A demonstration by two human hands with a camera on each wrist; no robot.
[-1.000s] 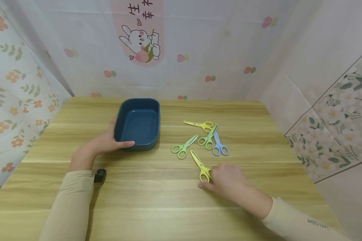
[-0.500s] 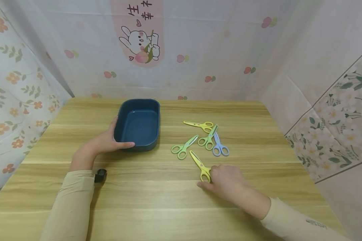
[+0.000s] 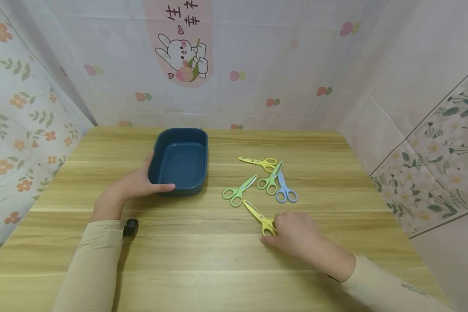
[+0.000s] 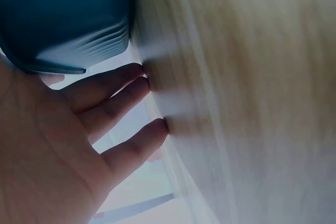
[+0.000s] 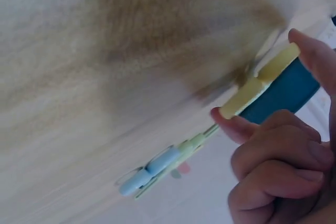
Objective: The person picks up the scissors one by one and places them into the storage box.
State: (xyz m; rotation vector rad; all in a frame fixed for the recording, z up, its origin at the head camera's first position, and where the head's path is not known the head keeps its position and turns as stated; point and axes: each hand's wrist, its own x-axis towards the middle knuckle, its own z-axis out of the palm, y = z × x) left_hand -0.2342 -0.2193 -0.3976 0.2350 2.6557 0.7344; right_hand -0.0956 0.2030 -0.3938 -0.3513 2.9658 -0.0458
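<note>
The box [image 3: 189, 190] looks like moulded plastic, smooth, with a soft sheen on its walls and fine ridges on the outside of a corner. The near yellow scissors [image 3: 259, 216] have smooth, matt plastic handles, as do the far yellow scissors [image 3: 260, 162], the left green scissors [image 3: 239, 189], the right green scissors [image 3: 272, 177] and the blue scissors [image 3: 284, 188]; pale strips along some blades may be metal, too small to be sure. The counter [image 3: 199, 268] has a wood-grain face with a satin sheen. The left sleeve [image 3: 91, 264] and right sleeve [image 3: 390, 281] are matt cloth, wrinkled near the left cuff. The back sheet [image 3: 296, 56] looks like thin, creased, printed cloth.
</note>
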